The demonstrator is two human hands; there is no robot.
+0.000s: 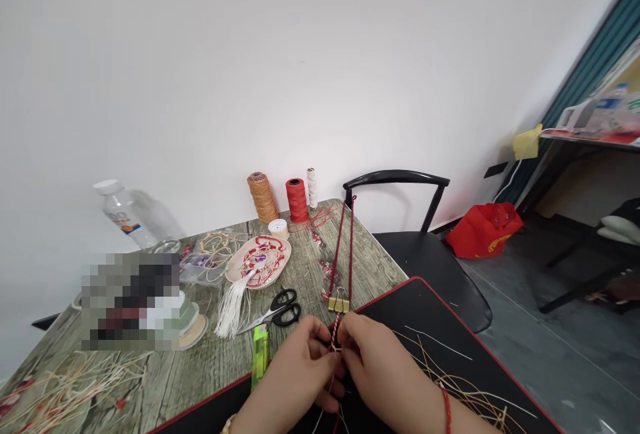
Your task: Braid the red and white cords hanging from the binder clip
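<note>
A red and white braided cord (335, 331) hangs from a gold binder clip (339, 305), which dark red cords (351, 247) tie toward the table's far corner. My left hand (313, 361) is closed around the cord's lower part, fingertips pinched at the braid. On the other side, my right hand (367, 347) pinches the same cord just below the clip. Loose red and white strands trail beneath my fingers, over a black mat (420, 314) with red edging. Part of the braid is hidden by the fingers.
Left of my hands lie black-handled scissors (285, 307) and a green lighter (260, 354). A pink plate (285, 257) holds red and white cords and a tassel. Thread spools (297, 201) stand by the wall; a bottle (123, 211) leans at left. A black chair (425, 267) is beyond the corner.
</note>
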